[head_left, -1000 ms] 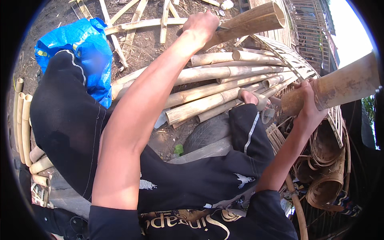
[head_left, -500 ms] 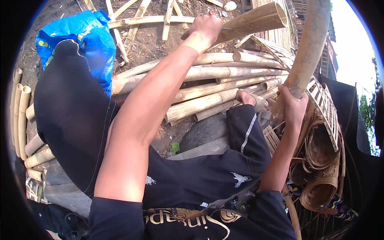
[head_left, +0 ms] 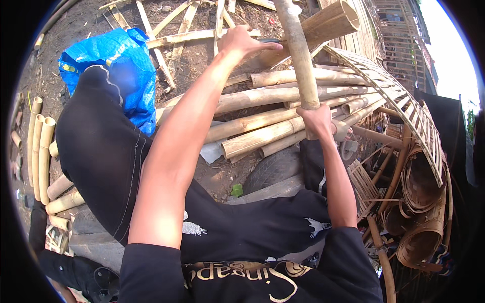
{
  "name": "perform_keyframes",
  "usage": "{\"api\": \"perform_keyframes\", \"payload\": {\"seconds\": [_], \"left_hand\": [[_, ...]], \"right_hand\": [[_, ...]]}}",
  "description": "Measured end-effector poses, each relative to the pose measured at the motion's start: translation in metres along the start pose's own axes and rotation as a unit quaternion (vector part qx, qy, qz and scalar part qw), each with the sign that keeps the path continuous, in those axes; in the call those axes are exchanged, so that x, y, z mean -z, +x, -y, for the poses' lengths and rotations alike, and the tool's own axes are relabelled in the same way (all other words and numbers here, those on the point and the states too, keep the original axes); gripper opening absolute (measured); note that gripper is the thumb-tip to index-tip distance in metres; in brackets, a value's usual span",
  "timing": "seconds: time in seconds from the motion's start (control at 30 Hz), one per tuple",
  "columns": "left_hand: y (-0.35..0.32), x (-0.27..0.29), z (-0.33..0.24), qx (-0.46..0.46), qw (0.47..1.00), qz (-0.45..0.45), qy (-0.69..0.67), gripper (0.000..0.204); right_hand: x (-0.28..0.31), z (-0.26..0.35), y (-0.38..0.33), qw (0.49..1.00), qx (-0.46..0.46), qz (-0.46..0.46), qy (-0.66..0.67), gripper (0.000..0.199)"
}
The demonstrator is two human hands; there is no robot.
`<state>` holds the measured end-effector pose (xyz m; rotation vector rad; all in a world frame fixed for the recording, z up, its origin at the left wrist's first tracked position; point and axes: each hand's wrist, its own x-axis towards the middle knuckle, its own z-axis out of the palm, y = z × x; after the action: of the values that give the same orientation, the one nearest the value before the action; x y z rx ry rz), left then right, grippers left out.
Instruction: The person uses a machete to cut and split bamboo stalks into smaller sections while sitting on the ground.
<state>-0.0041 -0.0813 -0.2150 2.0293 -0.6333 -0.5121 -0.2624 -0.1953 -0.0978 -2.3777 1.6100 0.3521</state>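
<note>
My right hand (head_left: pixel 318 121) grips a long pale bamboo pole (head_left: pixel 299 55) near its lower part. The pole stands almost upright and runs out past the top edge. My left hand (head_left: pixel 245 41) reaches far forward, its fingers curled over the near end of a thick hollow bamboo tube (head_left: pixel 333 21) that points up and to the right. The pole crosses in front of that tube. Something dark shows under my left fingers; I cannot tell what it is. Both knees in black trousers (head_left: pixel 101 146) frame the scene.
A pile of bamboo poles (head_left: pixel 262 113) lies on the dirt ahead. A blue plastic bag (head_left: pixel 113 63) sits left. A tyre (head_left: pixel 275 169) lies between my legs. Short bamboo pieces (head_left: pixel 40 146) lie far left, with a slatted bamboo frame (head_left: pixel 404 101) and woven baskets (head_left: pixel 419 227) right.
My right hand has swung the bamboo pole from pointing out to the right up to nearly vertical and moved it left, in front of the thick tube. My left hand stays on the tube.
</note>
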Motion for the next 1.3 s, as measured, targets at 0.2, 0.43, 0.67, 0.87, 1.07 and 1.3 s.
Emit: {"api": "perform_keyframes", "payload": {"seconds": [0.2, 0.43, 0.67, 0.87, 1.07, 1.3], "left_hand": [[0.010, -0.020, -0.034, 0.118, 0.965, -0.142, -0.184, 0.064], [0.058, -0.029, -0.068, -0.148, 0.985, 0.016, -0.090, 0.044], [0.055, -0.039, -0.046, -0.234, 0.970, -0.070, 0.000, 0.061], [0.042, -0.035, -0.044, -0.244, 0.957, -0.155, -0.043, 0.062], [0.034, -0.039, -0.028, -0.075, 0.992, 0.085, -0.047, 0.095], [-0.003, -0.069, -0.081, -0.170, 0.976, 0.118, 0.068, 0.059]], "right_hand": [[0.020, -0.004, -0.015, 0.996, -0.041, 0.031, 0.068, 0.042], [0.090, -0.006, -0.020, 0.975, -0.018, 0.034, 0.217, 0.032], [0.211, 0.076, -0.027, 0.891, 0.216, -0.160, 0.365, 0.026], [0.021, 0.004, 0.014, 0.989, -0.059, 0.076, 0.108, 0.043], [0.082, 0.025, 0.002, 0.985, -0.037, 0.080, 0.147, 0.040], [0.096, -0.002, 0.026, 0.970, -0.023, 0.019, 0.240, 0.035]]}}
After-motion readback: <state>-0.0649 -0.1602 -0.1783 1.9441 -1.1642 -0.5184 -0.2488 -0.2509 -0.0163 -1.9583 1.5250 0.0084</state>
